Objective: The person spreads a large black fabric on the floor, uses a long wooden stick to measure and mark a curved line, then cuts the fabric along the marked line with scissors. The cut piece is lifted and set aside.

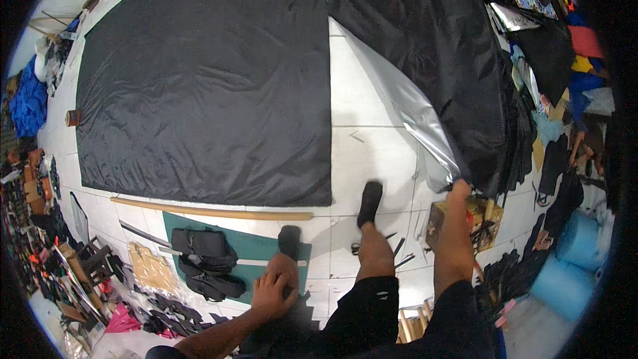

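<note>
A large black fabric sheet (206, 86) lies spread on the white tiled floor, slightly wrinkled. To its right, a second black fabric (425, 20) with a shiny silver underside (422, 119) is folded back along a slanting edge. My right hand (458, 189) is closed on the near corner of this second fabric, lifting it off the floor; the fingertips are partly hidden. My left hand (272, 294) rests by my left knee with its fingers spread and nothing visible in it.
A long wooden stick (212, 210) lies along the sheet's near edge. Behind my left hand are a green mat (256, 242), black bags (203, 246) and a ruler (266, 262). Scissors (355, 248) lie by my right foot. A box (488, 223) stands beside my right arm. Blue rolls (565, 286) stand at right.
</note>
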Demonstrator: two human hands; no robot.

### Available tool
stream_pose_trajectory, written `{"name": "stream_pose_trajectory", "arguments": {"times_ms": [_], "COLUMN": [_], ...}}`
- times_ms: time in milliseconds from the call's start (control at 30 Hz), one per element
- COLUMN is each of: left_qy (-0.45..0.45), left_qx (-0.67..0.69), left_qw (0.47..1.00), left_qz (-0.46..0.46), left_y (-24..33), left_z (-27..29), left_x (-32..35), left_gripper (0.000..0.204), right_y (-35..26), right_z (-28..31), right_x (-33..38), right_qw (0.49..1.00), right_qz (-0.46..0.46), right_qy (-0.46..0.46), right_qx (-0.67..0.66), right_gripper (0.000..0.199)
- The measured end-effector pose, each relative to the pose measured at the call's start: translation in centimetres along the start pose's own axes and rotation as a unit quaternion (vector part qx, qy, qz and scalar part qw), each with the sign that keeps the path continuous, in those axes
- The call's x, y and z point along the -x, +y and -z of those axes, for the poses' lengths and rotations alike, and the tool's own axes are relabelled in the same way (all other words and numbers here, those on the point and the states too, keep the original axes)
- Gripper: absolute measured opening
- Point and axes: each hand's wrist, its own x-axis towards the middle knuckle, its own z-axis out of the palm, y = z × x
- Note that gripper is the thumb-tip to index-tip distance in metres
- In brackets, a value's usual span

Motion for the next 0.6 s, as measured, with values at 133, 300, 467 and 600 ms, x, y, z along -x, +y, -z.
{"name": "stream_pose_trajectory", "arguments": {"times_ms": [133, 300, 467, 600], "left_qy": [0.041, 0.107, 0.089, 0.065], "left_qx": [0.038, 0.265, 0.405, 0.324], "left_qw": [0.998, 0.957, 0.902, 0.939], "left_qz": [0.039, 0.039, -0.117, -0.093], "left_y": [5.6, 16.6, 32.9, 36.6], "left_z": [1.1, 3.4, 10.8, 16.9], "left_x": [-3.2, -10.0, -15.3, -14.8], "left_gripper": [0.056, 0.05, 0.066, 0.074], "right_y": [-7.4, -10.0, -12.4, -19.6], "right_z": [5.6, 13.7, 15.6, 10.8], "right_x": [1.7, 11.6, 26.0, 29.0], "right_qw": [0.996, 0.937, 0.76, 0.58], "right_qz": [-0.052, 0.282, 0.272, 0.335], "right_qy": [0.035, -0.029, -0.416, -0.549], "right_qx": [-0.066, 0.204, 0.418, 0.5], "right_gripper": [0.048, 0.05, 0.053, 0.03]}}
